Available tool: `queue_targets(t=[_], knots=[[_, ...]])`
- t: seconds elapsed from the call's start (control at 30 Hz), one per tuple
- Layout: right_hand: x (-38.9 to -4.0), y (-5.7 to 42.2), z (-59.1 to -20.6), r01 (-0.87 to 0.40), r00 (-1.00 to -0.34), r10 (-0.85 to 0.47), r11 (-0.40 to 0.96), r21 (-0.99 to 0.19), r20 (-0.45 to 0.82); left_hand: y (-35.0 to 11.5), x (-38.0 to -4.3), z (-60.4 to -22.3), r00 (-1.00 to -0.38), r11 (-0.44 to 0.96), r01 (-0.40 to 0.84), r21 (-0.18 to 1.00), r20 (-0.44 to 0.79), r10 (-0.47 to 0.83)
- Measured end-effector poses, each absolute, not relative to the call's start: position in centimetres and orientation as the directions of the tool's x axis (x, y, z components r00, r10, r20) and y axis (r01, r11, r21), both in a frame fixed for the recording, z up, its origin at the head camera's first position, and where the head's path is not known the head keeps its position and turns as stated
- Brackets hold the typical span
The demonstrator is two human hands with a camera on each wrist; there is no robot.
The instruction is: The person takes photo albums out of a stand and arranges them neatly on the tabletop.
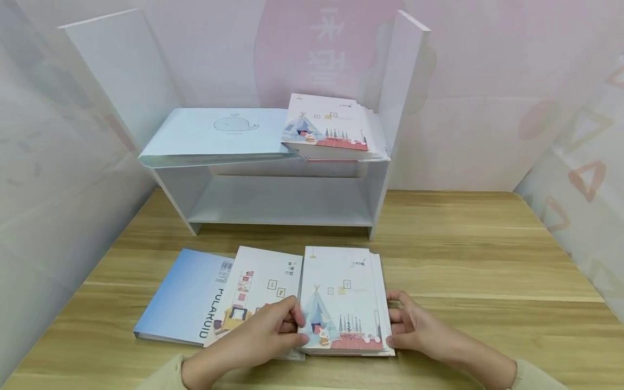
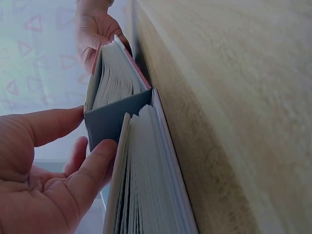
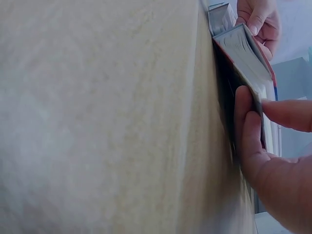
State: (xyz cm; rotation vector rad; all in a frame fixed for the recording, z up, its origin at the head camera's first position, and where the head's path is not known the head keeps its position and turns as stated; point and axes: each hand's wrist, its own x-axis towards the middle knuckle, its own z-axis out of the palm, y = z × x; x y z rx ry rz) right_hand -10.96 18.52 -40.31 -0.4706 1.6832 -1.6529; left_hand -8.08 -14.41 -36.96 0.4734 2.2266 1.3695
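Observation:
A white photo album point(image 1: 336, 292) with a tent drawing on its cover lies between my two hands, slightly raised at the right in the right wrist view. My left hand point(image 1: 263, 330) grips its spine point(image 2: 109, 119), thumb and fingertips at the spine's edges. At the opposite side, my right hand point(image 1: 424, 330) pinches the back cover's edge, with the thumb point(image 3: 287, 114) above and fingers point(image 3: 251, 129) below. Left of it, partly under my left hand, lies another white album point(image 1: 268, 271) with a yellow armchair drawing. That one overlaps a blue album point(image 1: 180, 298) marked POLAROID.
Behind stands a white shelf point(image 1: 278, 200) with two tall side panels. On its upper board rest a pale blue whale album point(image 1: 195, 130) and a stack of white tent albums point(image 1: 326, 122). The wooden table point(image 1: 487, 260) extends to the right; printed cloth hangs around.

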Motion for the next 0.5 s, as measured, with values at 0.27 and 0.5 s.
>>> queue_targets(t=[0.27,0.5], knots=[[-11.13,18.59,-40.14,0.117,-0.681,-0.703,0.175,-0.978,-0.208,-14.29,-8.1,-36.84,-0.814,0.423,0.05,0.905,-0.209,0.542],[-11.58,19.29,-39.56,0.079,-0.656,-0.724,0.218,-0.973,-0.215,-14.5,-8.04,-36.53,-0.814,0.401,0.02,0.916,-0.218,0.538]])
